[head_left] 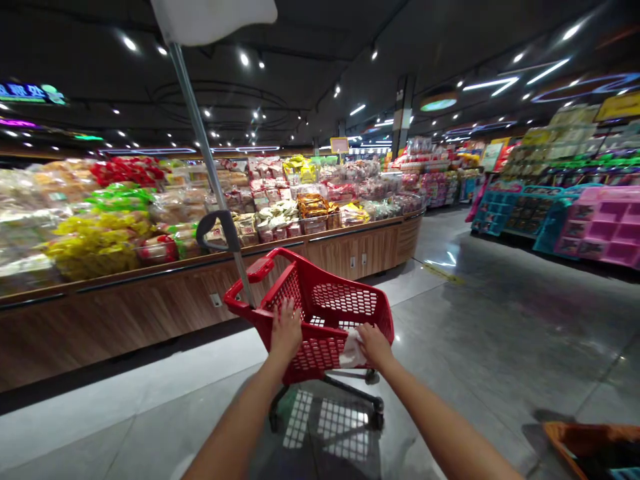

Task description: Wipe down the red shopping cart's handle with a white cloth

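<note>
A red plastic shopping cart [320,300] on wheels stands on the shiny grey floor just in front of me. My left hand [286,328] lies over its near rim with the fingers curled on the edge. My right hand [373,344] grips the near rim further right, next to a white item [351,350] tucked at the basket's wall. A grey metal pole [203,133] with a black looped handle [216,230] rises from the cart's left corner up to a white sign at the top.
A long wooden display counter [200,293] piled with packaged snacks [280,200] runs along the left. Blue and pink display racks [575,223] line the right side. An orange basket edge [590,440] shows at the bottom right. Open floor stretches ahead.
</note>
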Demonstrator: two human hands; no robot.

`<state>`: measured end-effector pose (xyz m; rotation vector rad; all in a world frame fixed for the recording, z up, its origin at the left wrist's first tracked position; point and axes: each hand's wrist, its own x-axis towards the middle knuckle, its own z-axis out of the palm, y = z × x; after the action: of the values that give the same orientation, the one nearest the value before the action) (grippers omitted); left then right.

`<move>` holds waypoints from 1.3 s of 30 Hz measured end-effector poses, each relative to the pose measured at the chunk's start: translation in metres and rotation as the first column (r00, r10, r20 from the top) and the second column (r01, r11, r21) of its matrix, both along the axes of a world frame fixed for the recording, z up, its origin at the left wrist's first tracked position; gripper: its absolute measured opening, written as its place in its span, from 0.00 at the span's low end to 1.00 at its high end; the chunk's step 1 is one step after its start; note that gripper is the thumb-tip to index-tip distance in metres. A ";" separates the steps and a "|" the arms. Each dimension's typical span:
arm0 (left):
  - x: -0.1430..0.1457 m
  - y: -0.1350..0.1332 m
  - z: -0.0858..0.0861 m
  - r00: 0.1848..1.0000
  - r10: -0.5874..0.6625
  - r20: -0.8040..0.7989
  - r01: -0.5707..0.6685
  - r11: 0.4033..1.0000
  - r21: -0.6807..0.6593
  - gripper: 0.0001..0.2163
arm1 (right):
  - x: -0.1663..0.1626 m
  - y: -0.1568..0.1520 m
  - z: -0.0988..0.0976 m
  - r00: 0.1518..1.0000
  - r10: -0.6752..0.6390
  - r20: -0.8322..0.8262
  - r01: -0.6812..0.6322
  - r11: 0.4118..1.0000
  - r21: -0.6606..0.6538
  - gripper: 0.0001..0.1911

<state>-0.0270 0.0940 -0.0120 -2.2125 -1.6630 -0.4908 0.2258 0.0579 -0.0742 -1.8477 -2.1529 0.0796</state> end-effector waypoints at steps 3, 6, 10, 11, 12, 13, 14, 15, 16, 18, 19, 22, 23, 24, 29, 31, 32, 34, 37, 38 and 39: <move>0.063 -0.018 -0.023 0.992 -0.096 0.082 0.106 0.987 -0.123 0.20 | -0.015 -0.002 -0.003 1.000 -0.019 -0.018 0.020 1.000 0.014 0.14; 0.097 -0.031 -0.046 0.982 -0.137 0.132 0.166 0.955 -0.245 0.21 | -0.027 -0.005 -0.008 0.997 -0.003 -0.072 0.004 1.000 0.012 0.16; 0.085 -0.036 -0.056 0.970 -0.194 0.146 0.224 0.947 -0.229 0.21 | -0.038 -0.011 -0.009 0.995 0.058 -0.077 -0.056 0.998 0.020 0.17; 0.078 -0.036 -0.056 0.966 -0.214 0.143 0.243 0.942 -0.230 0.21 | -0.040 -0.013 -0.009 0.996 0.060 -0.060 -0.058 0.998 0.028 0.17; 0.072 -0.037 -0.054 0.964 -0.227 0.141 0.256 0.936 -0.241 0.21 | -0.043 -0.015 -0.007 0.998 0.052 -0.042 -0.051 0.998 0.034 0.18; 0.067 -0.038 -0.053 0.963 -0.230 0.142 0.260 0.931 -0.256 0.21 | -0.046 -0.018 -0.006 0.999 0.039 -0.028 -0.038 0.999 0.038 0.18; 0.063 -0.039 -0.052 0.963 -0.224 0.147 0.257 0.928 -0.270 0.21 | -0.050 -0.021 -0.004 1.000 0.024 -0.021 -0.023 0.999 0.039 0.19; 0.061 -0.042 -0.051 0.964 -0.219 0.154 0.255 0.925 -0.282 0.21 | -0.054 -0.025 -0.003 1.000 0.007 -0.019 -0.006 0.999 0.040 0.19; 0.059 -0.045 -0.050 0.963 -0.216 0.163 0.256 0.922 -0.290 0.21 | -0.058 -0.029 -0.001 1.000 -0.012 -0.018 0.012 0.999 0.040 0.20; 0.055 -0.052 -0.052 0.960 -0.216 0.181 0.262 0.919 -0.294 0.21 | -0.068 -0.037 0.003 0.999 -0.051 -0.014 0.051 0.998 0.036 0.20; 0.053 -0.056 -0.053 0.958 -0.219 0.187 0.267 0.918 -0.293 0.21 | -0.072 -0.041 0.004 0.998 -0.068 -0.011 0.068 0.997 0.033 0.19; 0.044 -0.068 -0.057 0.956 -0.219 0.196 0.269 0.922 -0.278 0.21 | -0.083 -0.053 0.010 0.997 -0.080 -0.015 0.080 0.997 0.017 0.16; 0.041 -0.071 -0.058 0.955 -0.220 0.198 0.269 0.924 -0.272 0.22 | -0.085 -0.057 0.011 0.998 -0.065 -0.018 0.065 0.998 0.011 0.16; 0.038 -0.074 -0.059 0.954 -0.224 0.199 0.273 0.925 -0.265 0.22 | -0.085 -0.062 0.012 0.999 -0.044 -0.022 0.044 0.999 0.005 0.16; 0.026 -0.086 -0.060 0.951 -0.249 0.183 0.290 0.923 -0.254 0.21 | -0.062 -0.093 0.006 0.998 0.035 -0.053 -0.035 0.999 -0.002 0.15; 0.023 -0.089 -0.060 0.953 -0.248 0.173 0.286 0.924 -0.252 0.21 | -0.049 -0.106 -0.002 0.994 0.059 -0.088 -0.058 0.998 0.015 0.15; 0.022 -0.091 -0.060 0.954 -0.249 0.169 0.285 0.926 -0.248 0.21 | -0.044 -0.112 -0.006 0.991 0.081 -0.106 -0.079 0.997 0.028 0.16; 0.021 -0.094 -0.061 0.955 -0.249 0.162 0.282 0.929 -0.238 0.21 | -0.038 -0.119 -0.014 0.981 0.130 -0.142 -0.124 0.991 0.051 0.18; 0.019 -0.096 -0.062 0.959 -0.242 0.150 0.272 0.932 -0.239 0.21 | -0.039 -0.122 -0.020 0.966 0.161 -0.203 -0.153 0.987 0.054 0.23; 0.018 -0.096 -0.061 0.960 -0.239 0.145 0.269 0.932 -0.244 0.21 | -0.040 -0.121 -0.020 0.960 0.172 -0.221 -0.167 0.985 0.044 0.25; 0.017 -0.097 -0.060 0.961 -0.236 0.141 0.266 0.931 -0.250 0.21 | -0.040 -0.120 -0.019 0.953 0.192 -0.236 -0.191 0.981 0.030 0.27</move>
<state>-0.0098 -0.0027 -0.0720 -2.6622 -1.5844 -0.4820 0.1860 -0.0619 -0.0927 -1.5320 -2.1505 0.3187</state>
